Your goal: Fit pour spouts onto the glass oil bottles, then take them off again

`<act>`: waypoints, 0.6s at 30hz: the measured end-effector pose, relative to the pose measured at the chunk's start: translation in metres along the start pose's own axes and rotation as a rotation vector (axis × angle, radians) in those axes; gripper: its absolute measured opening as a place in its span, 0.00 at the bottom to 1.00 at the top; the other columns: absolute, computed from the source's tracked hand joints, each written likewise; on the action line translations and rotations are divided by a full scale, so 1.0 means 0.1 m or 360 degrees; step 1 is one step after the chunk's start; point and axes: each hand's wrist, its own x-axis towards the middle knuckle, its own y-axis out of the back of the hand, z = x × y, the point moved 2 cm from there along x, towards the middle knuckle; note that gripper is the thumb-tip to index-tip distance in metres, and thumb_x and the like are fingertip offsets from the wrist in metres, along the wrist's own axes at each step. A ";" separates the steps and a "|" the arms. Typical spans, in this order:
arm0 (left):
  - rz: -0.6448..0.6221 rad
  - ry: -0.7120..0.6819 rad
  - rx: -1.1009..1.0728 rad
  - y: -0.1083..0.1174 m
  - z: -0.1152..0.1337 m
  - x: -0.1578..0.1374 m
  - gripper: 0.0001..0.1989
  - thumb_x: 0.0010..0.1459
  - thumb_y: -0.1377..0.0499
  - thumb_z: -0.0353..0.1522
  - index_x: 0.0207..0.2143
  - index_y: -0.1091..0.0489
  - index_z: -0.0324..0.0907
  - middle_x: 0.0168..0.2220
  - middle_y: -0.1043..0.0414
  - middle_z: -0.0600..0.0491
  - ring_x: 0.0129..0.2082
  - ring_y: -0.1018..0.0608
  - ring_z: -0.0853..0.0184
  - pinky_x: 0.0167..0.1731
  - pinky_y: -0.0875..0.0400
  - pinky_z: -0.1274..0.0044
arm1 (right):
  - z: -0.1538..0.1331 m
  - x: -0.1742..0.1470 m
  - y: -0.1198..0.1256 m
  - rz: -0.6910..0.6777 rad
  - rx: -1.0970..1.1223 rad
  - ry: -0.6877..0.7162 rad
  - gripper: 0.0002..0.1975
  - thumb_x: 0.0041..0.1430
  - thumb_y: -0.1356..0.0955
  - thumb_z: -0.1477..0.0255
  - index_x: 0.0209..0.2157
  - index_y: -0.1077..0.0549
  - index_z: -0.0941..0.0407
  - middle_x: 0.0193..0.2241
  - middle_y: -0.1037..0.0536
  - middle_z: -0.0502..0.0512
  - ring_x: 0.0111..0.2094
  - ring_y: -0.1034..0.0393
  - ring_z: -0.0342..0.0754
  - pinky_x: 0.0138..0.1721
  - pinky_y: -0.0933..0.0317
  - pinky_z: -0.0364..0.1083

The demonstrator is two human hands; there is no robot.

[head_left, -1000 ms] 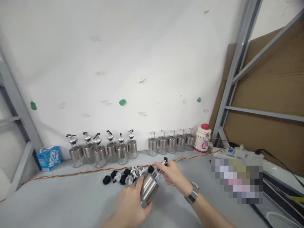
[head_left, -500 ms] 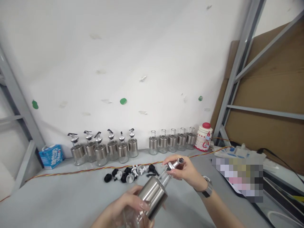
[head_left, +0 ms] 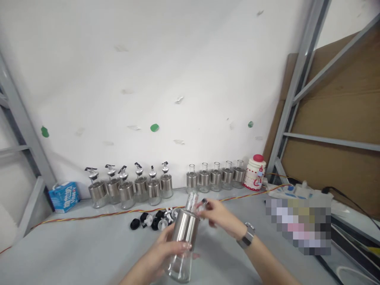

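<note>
A glass oil bottle (head_left: 186, 225) with a brushed steel sleeve leans slightly to the right, its mouth uncovered. My left hand (head_left: 162, 253) is wrapped round its lower part, with the thumb across the front. Beside the bottle's neck, my right hand (head_left: 222, 217) has its fingers closed on a pourer spout (head_left: 204, 202). Only a small dark and silvery bit of that spout shows; the fingers hide the rest. Just beyond the bottle, a pile of black caps and silver spout parts (head_left: 154, 221) lies on the grey table (head_left: 74, 249).
Several bottles with spouts (head_left: 126, 190) stand along the wall at left, several open bottles (head_left: 216, 177) at right. A blue carton (head_left: 64, 196), a cream jar with a red lid (head_left: 255, 173) and a twisted cable (head_left: 97, 215) are also there. A blurred-out object (head_left: 299, 225) lies at right.
The spout has come away from the bottle's mouth and sits lower in my right hand, beside the neck. My left hand has turned the bottle more upright.
</note>
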 end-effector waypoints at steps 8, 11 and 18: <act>0.0046 0.0006 -0.0247 0.00 0.00 0.03 0.18 0.42 0.39 0.33 0.37 0.34 0.34 0.35 0.27 0.43 0.35 0.24 0.56 0.42 0.34 0.60 | 0.14 -0.16 -0.45 -0.0605 0.0233 -0.0270 0.24 0.36 0.29 0.75 0.39 0.35 0.58 0.24 0.32 0.46 0.20 0.38 0.38 0.19 0.42 0.38; 0.0001 -0.0039 -0.0246 -0.02 0.03 0.04 0.19 0.44 0.40 0.35 0.38 0.34 0.33 0.37 0.27 0.41 0.37 0.25 0.56 0.44 0.36 0.62 | 0.05 -0.16 -0.36 -0.0617 0.0338 -0.0205 0.26 0.37 0.29 0.74 0.43 0.36 0.57 0.24 0.32 0.45 0.20 0.38 0.38 0.21 0.42 0.38; 0.0455 -0.0035 0.0645 0.11 -0.04 0.14 0.28 0.33 0.33 0.34 0.40 0.34 0.35 0.34 0.28 0.46 0.36 0.26 0.57 0.38 0.33 0.69 | -0.08 -0.11 -0.27 -0.0391 0.0391 -0.0110 0.17 0.48 0.33 0.61 0.34 0.30 0.60 0.11 0.46 0.39 0.12 0.56 0.33 0.15 0.59 0.37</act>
